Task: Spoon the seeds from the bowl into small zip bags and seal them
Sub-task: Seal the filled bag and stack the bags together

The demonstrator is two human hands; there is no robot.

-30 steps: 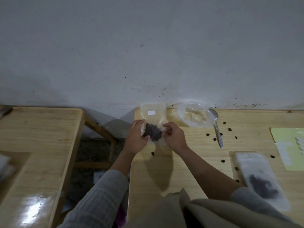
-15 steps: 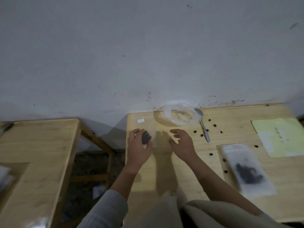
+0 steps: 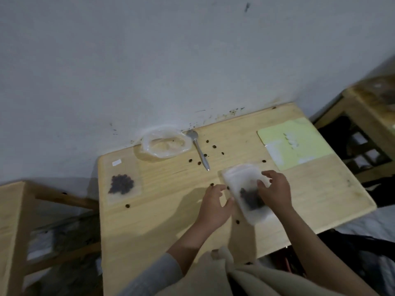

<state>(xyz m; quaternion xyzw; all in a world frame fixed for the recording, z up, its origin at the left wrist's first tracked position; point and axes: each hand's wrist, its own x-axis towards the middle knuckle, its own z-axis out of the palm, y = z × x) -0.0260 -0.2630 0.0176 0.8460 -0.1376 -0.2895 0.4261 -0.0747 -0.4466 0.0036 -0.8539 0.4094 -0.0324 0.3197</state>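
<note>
A small clear zip bag (image 3: 237, 178) with dark seeds in it lies on the wooden table (image 3: 171, 227), right of centre. My right hand (image 3: 275, 191) is on it, fingers curled over the seed heap, and seems to grip the plastic. My left hand (image 3: 213, 206) sits at the bag's left edge, thumb touching it and fingers loose. Another filled zip bag (image 3: 121, 184) lies flat at the table's left side, away from both hands. The clear bowl (image 3: 164, 144) stands at the back by the wall, with the metal spoon (image 3: 201, 150) lying just right of it.
Several loose dark seeds (image 3: 213, 146) are scattered over the table. A yellow-green sheet (image 3: 299, 142) lies at the back right. A second wooden table (image 3: 10, 210) stands to the left across a gap, and a wooden shelf unit (image 3: 367, 116) to the right.
My left hand let go of the first bag, which now lies at the table's left. Both hands moved right onto the second seed bag. The view swung right.
</note>
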